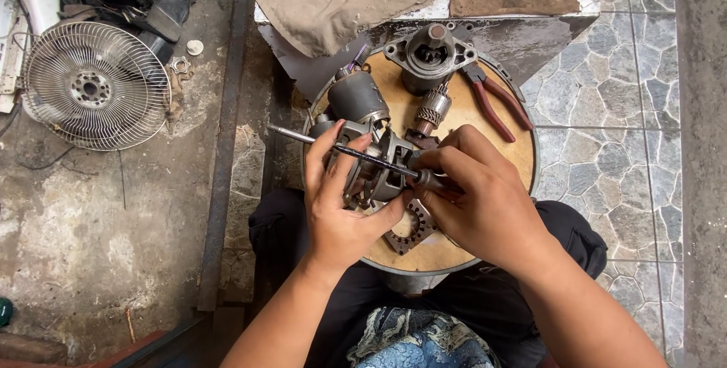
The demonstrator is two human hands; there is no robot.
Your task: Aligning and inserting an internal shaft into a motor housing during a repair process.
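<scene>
While the left hand (pixel 341 209) is wrapped around a small grey motor assembly (pixel 375 167), fingers over its top and thumb beneath, the piece is kept raised and steady just above the round wooden work board (pixel 522 157). A screwdriver (pixel 379 163) is gripped by its handle in the clenched right hand (pixel 473 194), its dark shaft laid across the assembly toward the upper left, so that one hand braces what the other works on. Directly beneath the hands, a flat toothed metal plate (pixel 409 233) lies on the board. Farther out, a grey cylindrical housing (pixel 356 98), a wound armature (pixel 432 113), a cast end housing (pixel 429 51) and red-handled pliers (pixel 496 103) are kept within reach. Well apart on the left, a wire fan guard (pixel 95 84) lies on the concrete floor (pixel 98 224).
</scene>
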